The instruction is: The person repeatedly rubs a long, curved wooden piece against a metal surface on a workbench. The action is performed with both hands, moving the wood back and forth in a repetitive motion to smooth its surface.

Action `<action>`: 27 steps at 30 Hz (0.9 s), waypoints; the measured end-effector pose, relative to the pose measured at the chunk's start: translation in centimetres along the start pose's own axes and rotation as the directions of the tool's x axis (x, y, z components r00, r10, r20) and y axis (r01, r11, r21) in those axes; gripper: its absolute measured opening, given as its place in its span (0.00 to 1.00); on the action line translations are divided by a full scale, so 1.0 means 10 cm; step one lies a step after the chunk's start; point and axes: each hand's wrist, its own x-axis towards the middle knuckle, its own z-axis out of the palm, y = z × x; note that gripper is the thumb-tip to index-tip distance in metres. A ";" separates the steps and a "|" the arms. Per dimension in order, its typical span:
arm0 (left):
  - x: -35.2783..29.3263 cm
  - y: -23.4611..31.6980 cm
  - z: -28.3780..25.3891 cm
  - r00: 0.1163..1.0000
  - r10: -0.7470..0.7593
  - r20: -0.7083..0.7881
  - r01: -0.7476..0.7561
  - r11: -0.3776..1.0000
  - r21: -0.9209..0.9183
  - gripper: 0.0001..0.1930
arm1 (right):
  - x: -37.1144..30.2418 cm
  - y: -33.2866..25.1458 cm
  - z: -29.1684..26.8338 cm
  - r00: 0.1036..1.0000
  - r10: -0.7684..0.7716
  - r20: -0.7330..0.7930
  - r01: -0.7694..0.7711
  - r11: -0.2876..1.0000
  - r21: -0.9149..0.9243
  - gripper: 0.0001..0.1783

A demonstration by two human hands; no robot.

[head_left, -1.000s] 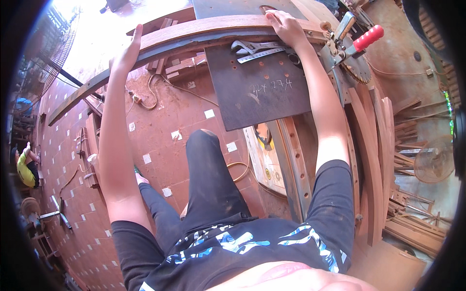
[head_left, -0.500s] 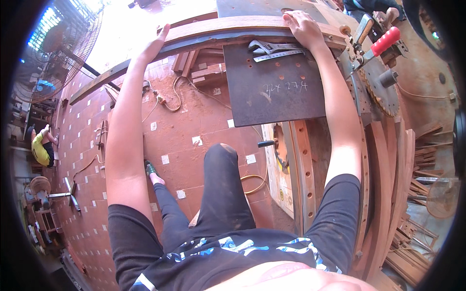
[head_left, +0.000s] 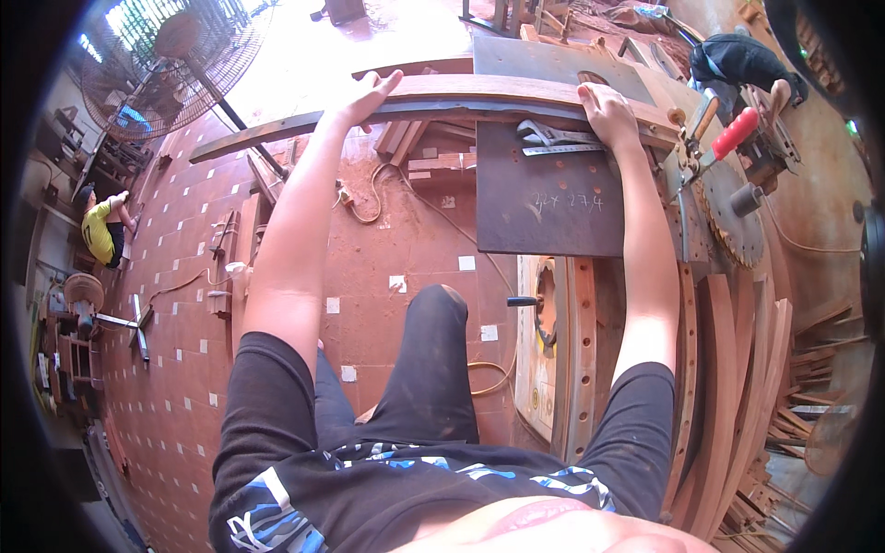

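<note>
A long, light-brown wooden board (head_left: 498, 87) lies crosswise in front of me, against a long dark strip (head_left: 253, 138) that runs out to the left. My left hand (head_left: 367, 98) grips the board's left part, thumb raised above its top. My right hand (head_left: 608, 112) closes over the board farther right, knuckles up. Just below the board, an adjustable wrench (head_left: 546, 135) and a steel ruler (head_left: 564, 149) rest on the dark metal table (head_left: 544, 221), close to my right hand. The fingers' undersides are hidden.
Right of my right arm stand a toothed circular saw blade (head_left: 730, 219) and a red-handled clamp (head_left: 737, 133). Curved wooden pieces (head_left: 724, 369) lean below them. A large fan (head_left: 180, 69) is at upper left. One person crouches far left (head_left: 100, 230); another bends over at upper right (head_left: 742, 64).
The view has shifted, so the table and board appear lower and farther right. Both hands keep their hold on the board; my left hand's wrist and thumb have turned slightly.
</note>
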 end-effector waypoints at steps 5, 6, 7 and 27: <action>-0.01 -0.10 -0.09 0.994 0.042 0.106 -0.058 0.986 0.154 0.47 | -0.09 -0.03 -0.04 0.999 -0.030 -0.010 0.030 0.999 -0.038 0.35; -0.02 -0.13 -0.09 0.993 0.076 0.086 -0.090 0.981 0.172 0.48 | -0.09 -0.05 -0.06 0.999 -0.034 0.000 0.034 0.999 -0.041 0.35; -0.03 -0.17 -0.11 0.992 0.109 0.066 -0.120 0.974 0.191 0.49 | -0.09 -0.07 -0.08 0.999 -0.038 0.011 0.039 0.998 -0.044 0.35; -1.39 -0.16 -0.13 0.999 -0.052 -0.016 0.054 0.988 0.147 0.54 | -1.10 -0.47 -0.77 0.993 -0.015 0.115 0.021 0.998 -0.053 0.32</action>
